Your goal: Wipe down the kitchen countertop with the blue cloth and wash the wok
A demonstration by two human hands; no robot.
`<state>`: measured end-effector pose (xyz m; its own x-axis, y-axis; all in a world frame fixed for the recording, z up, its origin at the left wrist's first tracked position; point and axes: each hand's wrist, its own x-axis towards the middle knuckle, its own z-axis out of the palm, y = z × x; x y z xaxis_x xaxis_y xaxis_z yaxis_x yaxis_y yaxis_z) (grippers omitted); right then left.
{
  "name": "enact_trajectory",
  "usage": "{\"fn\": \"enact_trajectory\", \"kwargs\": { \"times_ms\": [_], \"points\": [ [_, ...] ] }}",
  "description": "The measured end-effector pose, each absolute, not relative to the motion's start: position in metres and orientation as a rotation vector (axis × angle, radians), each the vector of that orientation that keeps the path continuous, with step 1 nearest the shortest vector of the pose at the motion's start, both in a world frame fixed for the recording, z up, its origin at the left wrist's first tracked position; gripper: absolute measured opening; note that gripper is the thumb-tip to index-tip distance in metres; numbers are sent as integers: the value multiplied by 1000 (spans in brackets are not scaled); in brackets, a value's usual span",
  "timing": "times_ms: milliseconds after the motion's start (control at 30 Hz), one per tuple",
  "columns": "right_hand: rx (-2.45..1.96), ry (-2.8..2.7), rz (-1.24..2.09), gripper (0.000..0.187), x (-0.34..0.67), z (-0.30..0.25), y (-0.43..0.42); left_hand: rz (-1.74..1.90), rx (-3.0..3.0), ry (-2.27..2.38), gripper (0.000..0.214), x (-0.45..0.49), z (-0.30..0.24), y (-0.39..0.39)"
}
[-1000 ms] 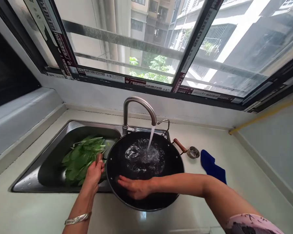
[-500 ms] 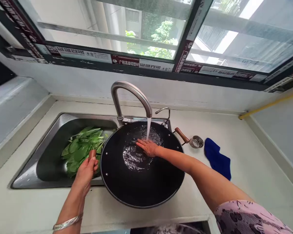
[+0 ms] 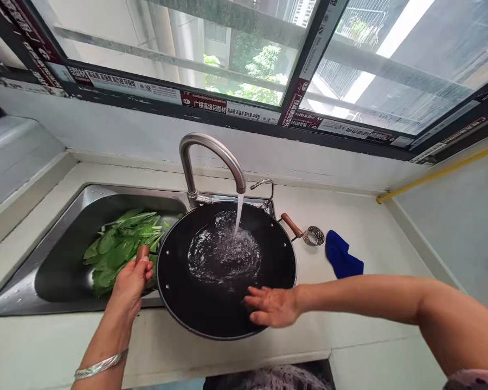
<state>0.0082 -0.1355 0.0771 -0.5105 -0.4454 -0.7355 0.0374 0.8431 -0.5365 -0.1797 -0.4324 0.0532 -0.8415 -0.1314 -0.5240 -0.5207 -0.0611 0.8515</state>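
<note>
A black wok (image 3: 203,309) with two wooden handles rests over the right part of the sink and the counter. Water from the running faucet (image 3: 213,142) falls into it and pools rippling in its bottom. My left hand (image 3: 132,279) is wrapped round the wok's left wooden handle. Flat and with fingers stretched, my right hand (image 3: 274,307) lies over the wok's near right inner side, close to the surface; whether it touches is hard to tell. Green leafy vegetables (image 3: 122,249) lie in the sink left of the wok.
The steel sink (image 3: 16,287) is set in a pale counter (image 3: 374,319). Right of the wok are a small perforated metal strainer (image 3: 314,236) and a blue cloth (image 3: 344,255). A small thin spout (image 3: 264,184) stands behind the wok. A yellow pipe (image 3: 439,172) runs along the right wall.
My right hand has left the water under the stream and moved toward me and to the right, onto the wok's near side. My left hand keeps its grip on the handle.
</note>
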Motion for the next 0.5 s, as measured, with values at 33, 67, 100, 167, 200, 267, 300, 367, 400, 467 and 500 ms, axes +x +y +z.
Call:
{"fn": "enact_trajectory", "kwargs": {
  "times_ms": [33,67,100,167,200,267,300,367,400,467,500],
  "points": [
    [-256,1966,-732,71,8,82,-159,1987,-703,1934,23,-179,53,-432],
    [-235,1912,-842,75,4,85,-181,1989,-702,1951,21,-179,52,-432],
    [-254,1873,-944,75,-3,85,-202,1988,-700,1966,19,-179,52,-433],
    [-325,1878,-1091,69,-23,77,-229,1971,-684,1989,16,-179,51,-433],
    [-349,1911,-1111,66,-33,69,-234,1961,-673,1994,15,-179,50,-433],
    [-362,1979,-1000,63,-50,48,-225,1939,-662,1998,17,-179,49,-434],
    [-359,2019,-889,64,-55,37,-211,1927,-659,2003,18,-179,48,-435],
    [-359,2129,-640,65,-64,18,-177,1902,-650,2024,22,-180,46,-436],
    [-364,2190,-529,61,-68,11,-160,1890,-639,2039,25,-180,45,-436],
    [-368,2300,-387,54,-78,2,-134,1871,-601,2073,30,-180,44,-437],
    [-366,2348,-350,51,-83,0,-128,1857,-581,2096,33,-180,44,-437]
  ]
}}
